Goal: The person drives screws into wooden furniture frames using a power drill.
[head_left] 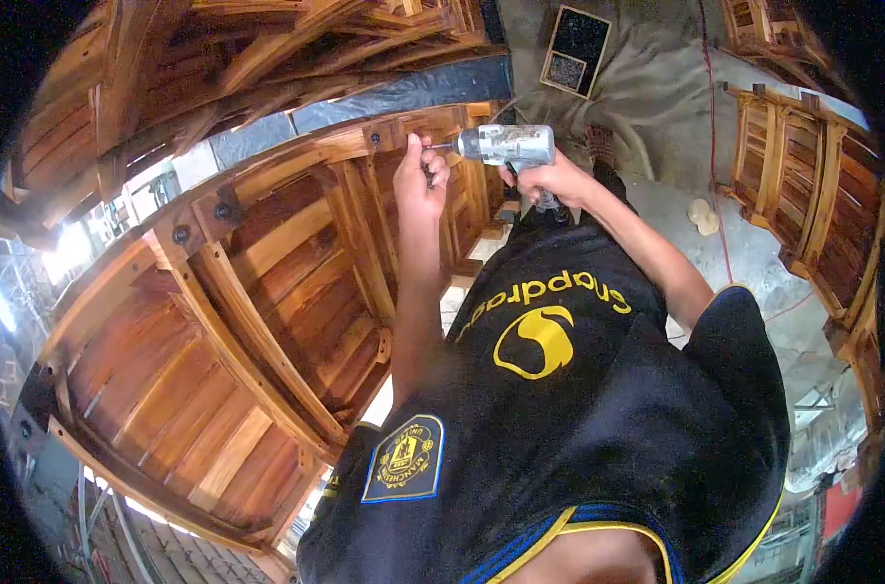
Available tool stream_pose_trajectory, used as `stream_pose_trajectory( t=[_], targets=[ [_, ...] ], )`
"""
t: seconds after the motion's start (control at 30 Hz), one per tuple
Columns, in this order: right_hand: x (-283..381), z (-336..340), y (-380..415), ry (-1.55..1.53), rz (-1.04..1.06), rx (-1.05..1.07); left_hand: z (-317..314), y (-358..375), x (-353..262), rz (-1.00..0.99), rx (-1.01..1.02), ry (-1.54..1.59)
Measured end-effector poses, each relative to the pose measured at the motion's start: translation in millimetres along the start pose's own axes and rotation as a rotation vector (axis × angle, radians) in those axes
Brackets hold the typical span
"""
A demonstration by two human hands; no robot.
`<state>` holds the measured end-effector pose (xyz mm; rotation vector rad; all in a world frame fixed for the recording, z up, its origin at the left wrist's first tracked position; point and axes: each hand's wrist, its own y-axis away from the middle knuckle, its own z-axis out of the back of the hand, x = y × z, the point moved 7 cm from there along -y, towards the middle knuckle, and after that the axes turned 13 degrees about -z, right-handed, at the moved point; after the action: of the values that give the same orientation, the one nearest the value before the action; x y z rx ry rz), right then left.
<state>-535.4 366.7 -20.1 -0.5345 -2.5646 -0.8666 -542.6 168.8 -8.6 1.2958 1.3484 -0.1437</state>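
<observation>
My right hand (551, 180) is wrapped round the grip of a grey and white power drill (516, 144), whose bit points left. At the bit's tip, my left hand (423, 175) has its fingers pinched together beside the edge of a wooden frame (340, 144). What those fingers hold is too small to make out. Dark round bolt heads (225, 211) sit in the frame's rail, left of my left hand.
Slatted wooden panels (296, 253) fill the left side. More wooden furniture (802, 185) stands at the right. A dark-strapped piece lies behind the frame. On the cloth-covered floor are a framed black tray (577, 51) and a red cord (717, 165).
</observation>
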Motion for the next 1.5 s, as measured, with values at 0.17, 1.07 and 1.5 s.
stream_pose_trajectory(
  t=[0.17, 1.07, 1.5],
  targets=[
    [-11, 8, -16, -0.003, 0.026, 0.044, 2, -6, 8, -0.030, 0.075, 0.087],
    [-16, 10, -42, -0.092, 0.054, 0.098, -3, -20, 13, 0.058, 0.250, 0.503],
    [-21, 15, -47, -0.098, 0.081, 0.100, -7, -13, 7, 0.033, 0.168, 0.348]
  ],
)
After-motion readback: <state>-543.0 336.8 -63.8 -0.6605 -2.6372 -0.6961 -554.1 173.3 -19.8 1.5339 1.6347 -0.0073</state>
